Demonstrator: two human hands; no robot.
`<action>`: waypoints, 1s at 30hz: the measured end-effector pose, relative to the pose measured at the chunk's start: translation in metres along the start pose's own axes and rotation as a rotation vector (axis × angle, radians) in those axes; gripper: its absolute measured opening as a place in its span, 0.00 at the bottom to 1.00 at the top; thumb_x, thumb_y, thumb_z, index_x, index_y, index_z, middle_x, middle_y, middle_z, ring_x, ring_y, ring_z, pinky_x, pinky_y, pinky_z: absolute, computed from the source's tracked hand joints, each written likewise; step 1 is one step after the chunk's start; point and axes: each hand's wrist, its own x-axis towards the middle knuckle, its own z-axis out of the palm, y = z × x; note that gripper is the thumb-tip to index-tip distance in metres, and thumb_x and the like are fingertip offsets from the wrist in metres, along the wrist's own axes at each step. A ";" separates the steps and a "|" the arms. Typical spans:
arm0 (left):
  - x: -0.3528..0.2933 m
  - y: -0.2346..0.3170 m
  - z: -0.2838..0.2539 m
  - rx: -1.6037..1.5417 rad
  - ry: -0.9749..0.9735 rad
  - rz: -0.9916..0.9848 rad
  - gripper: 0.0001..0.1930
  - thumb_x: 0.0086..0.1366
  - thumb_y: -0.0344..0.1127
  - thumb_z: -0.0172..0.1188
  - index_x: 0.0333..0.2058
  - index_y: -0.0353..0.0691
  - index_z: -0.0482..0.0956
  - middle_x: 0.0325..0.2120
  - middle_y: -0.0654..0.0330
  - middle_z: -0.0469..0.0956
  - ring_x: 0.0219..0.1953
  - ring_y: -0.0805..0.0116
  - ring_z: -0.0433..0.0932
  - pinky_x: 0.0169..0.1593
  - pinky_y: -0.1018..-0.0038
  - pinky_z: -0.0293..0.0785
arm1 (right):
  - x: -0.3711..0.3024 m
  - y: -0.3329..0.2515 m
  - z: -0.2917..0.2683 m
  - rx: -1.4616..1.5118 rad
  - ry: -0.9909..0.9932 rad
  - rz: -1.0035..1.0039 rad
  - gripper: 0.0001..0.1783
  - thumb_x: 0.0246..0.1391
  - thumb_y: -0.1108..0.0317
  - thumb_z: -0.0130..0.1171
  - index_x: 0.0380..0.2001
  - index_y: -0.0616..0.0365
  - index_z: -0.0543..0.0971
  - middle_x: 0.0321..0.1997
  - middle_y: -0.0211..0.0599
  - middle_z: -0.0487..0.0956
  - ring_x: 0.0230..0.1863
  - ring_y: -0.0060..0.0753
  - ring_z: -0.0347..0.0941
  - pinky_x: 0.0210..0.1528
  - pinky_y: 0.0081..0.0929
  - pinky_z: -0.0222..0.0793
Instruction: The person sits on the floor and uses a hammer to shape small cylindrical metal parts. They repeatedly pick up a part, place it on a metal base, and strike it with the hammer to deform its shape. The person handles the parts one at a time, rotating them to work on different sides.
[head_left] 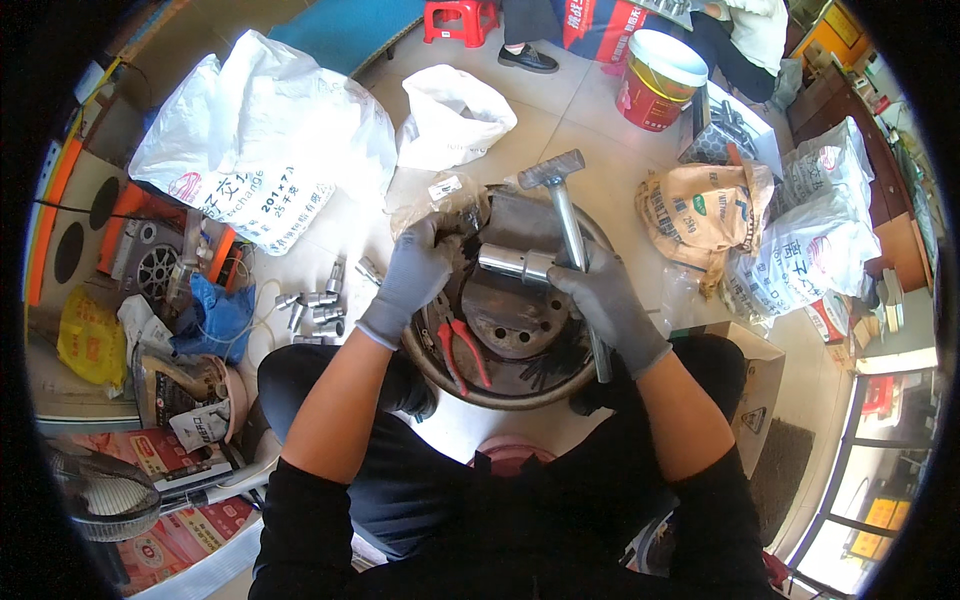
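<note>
My right hand [606, 292], in a grey glove, is closed around the handle of a hammer [566, 205]. The hammer head points away from me. A shiny metal tube [507, 261] lies sideways against the same hand's fingertips; whether they grip it too is hidden. My left hand [416, 268], also gloved, is closed at the edge of a transparent plastic bag [460, 207]. What its fingers hold is hidden. Between the hands sits a dark metal block with holes [512, 325], on a round metal-rimmed stand [428, 372]. Red-handled pliers [462, 352] lie on the stand's near left part.
Several shiny metal sleeves [322, 300] lie on the floor to the left. Large white sacks [290, 130] stand at the far left, and a brown paper sack [700, 210] at the right. A red bucket [648, 100] stands farther back, near another person [740, 50]. A fan [105, 495] is at the lower left.
</note>
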 end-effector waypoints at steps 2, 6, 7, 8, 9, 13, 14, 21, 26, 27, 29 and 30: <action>-0.002 0.012 -0.003 -0.273 -0.033 0.012 0.10 0.65 0.24 0.60 0.45 0.30 0.79 0.40 0.55 0.82 0.45 0.71 0.79 0.52 0.75 0.75 | -0.001 0.000 0.000 -0.067 -0.008 -0.009 0.19 0.55 0.67 0.63 0.48 0.66 0.76 0.33 0.37 0.79 0.34 0.28 0.74 0.40 0.28 0.72; -0.005 0.032 -0.003 -0.274 -0.102 0.189 0.08 0.65 0.27 0.62 0.43 0.33 0.81 0.39 0.58 0.82 0.44 0.70 0.79 0.52 0.74 0.75 | -0.003 -0.002 -0.001 -0.071 -0.020 -0.053 0.12 0.54 0.70 0.64 0.41 0.61 0.77 0.30 0.28 0.76 0.31 0.20 0.70 0.34 0.21 0.68; -0.007 0.035 -0.002 -0.217 -0.109 0.198 0.08 0.65 0.28 0.63 0.42 0.33 0.82 0.39 0.59 0.83 0.44 0.70 0.79 0.52 0.74 0.75 | -0.004 -0.003 -0.002 -0.052 -0.025 -0.062 0.12 0.53 0.69 0.64 0.40 0.61 0.77 0.31 0.28 0.76 0.31 0.20 0.71 0.34 0.22 0.69; -0.009 0.039 0.001 -0.230 -0.129 0.150 0.08 0.66 0.28 0.62 0.42 0.33 0.82 0.38 0.59 0.82 0.43 0.71 0.79 0.50 0.75 0.75 | -0.005 -0.004 -0.002 -0.029 -0.037 -0.054 0.12 0.53 0.69 0.64 0.40 0.61 0.76 0.31 0.28 0.76 0.31 0.20 0.71 0.35 0.22 0.69; -0.010 0.041 0.004 -0.222 -0.138 0.094 0.08 0.67 0.28 0.61 0.42 0.33 0.82 0.37 0.60 0.82 0.42 0.72 0.79 0.49 0.76 0.75 | -0.005 -0.005 -0.002 -0.068 -0.037 -0.068 0.12 0.53 0.69 0.64 0.39 0.61 0.76 0.31 0.29 0.76 0.31 0.21 0.71 0.35 0.22 0.69; -0.011 0.043 0.014 -0.261 -0.177 0.017 0.08 0.68 0.28 0.60 0.44 0.33 0.82 0.36 0.62 0.83 0.40 0.74 0.79 0.47 0.77 0.75 | -0.006 -0.007 -0.003 -0.100 -0.066 -0.058 0.11 0.53 0.68 0.64 0.38 0.61 0.76 0.30 0.29 0.76 0.30 0.21 0.71 0.34 0.23 0.69; -0.011 0.042 0.015 -0.274 -0.173 -0.007 0.08 0.69 0.28 0.60 0.44 0.34 0.82 0.36 0.62 0.82 0.40 0.75 0.78 0.47 0.78 0.75 | -0.007 -0.007 -0.002 -0.071 -0.071 -0.085 0.11 0.54 0.68 0.63 0.38 0.60 0.76 0.29 0.28 0.76 0.30 0.21 0.71 0.34 0.23 0.69; -0.011 0.034 0.026 -0.223 -0.151 -0.013 0.07 0.69 0.26 0.58 0.43 0.34 0.82 0.36 0.63 0.81 0.40 0.76 0.77 0.47 0.79 0.74 | -0.005 -0.004 -0.002 -0.044 -0.077 -0.049 0.11 0.55 0.68 0.62 0.38 0.60 0.74 0.27 0.28 0.74 0.22 0.17 0.67 0.24 0.19 0.64; -0.008 0.032 0.036 -0.258 -0.189 0.050 0.07 0.68 0.24 0.58 0.43 0.35 0.82 0.35 0.62 0.81 0.40 0.76 0.77 0.47 0.78 0.75 | -0.005 -0.003 -0.003 0.029 -0.089 -0.014 0.11 0.57 0.69 0.62 0.41 0.59 0.73 0.26 0.27 0.73 0.20 0.16 0.65 0.21 0.18 0.62; -0.008 0.031 0.037 -0.226 -0.180 0.079 0.07 0.68 0.24 0.58 0.42 0.35 0.82 0.35 0.62 0.81 0.39 0.76 0.77 0.47 0.78 0.75 | -0.005 -0.003 -0.003 0.030 -0.090 0.011 0.12 0.56 0.70 0.62 0.42 0.59 0.73 0.26 0.26 0.73 0.21 0.16 0.66 0.22 0.19 0.63; -0.008 0.030 0.038 -0.178 -0.154 0.141 0.07 0.66 0.22 0.58 0.41 0.35 0.82 0.35 0.61 0.82 0.39 0.75 0.78 0.46 0.77 0.75 | -0.006 -0.004 -0.003 0.034 -0.099 -0.015 0.16 0.55 0.66 0.63 0.44 0.63 0.74 0.30 0.31 0.75 0.30 0.22 0.70 0.34 0.24 0.68; -0.008 0.030 0.039 -0.180 -0.156 0.147 0.07 0.66 0.22 0.58 0.41 0.35 0.82 0.35 0.61 0.82 0.39 0.75 0.78 0.46 0.77 0.75 | -0.006 -0.005 -0.004 0.038 -0.106 -0.028 0.19 0.54 0.65 0.64 0.45 0.65 0.75 0.32 0.34 0.76 0.34 0.24 0.72 0.40 0.27 0.70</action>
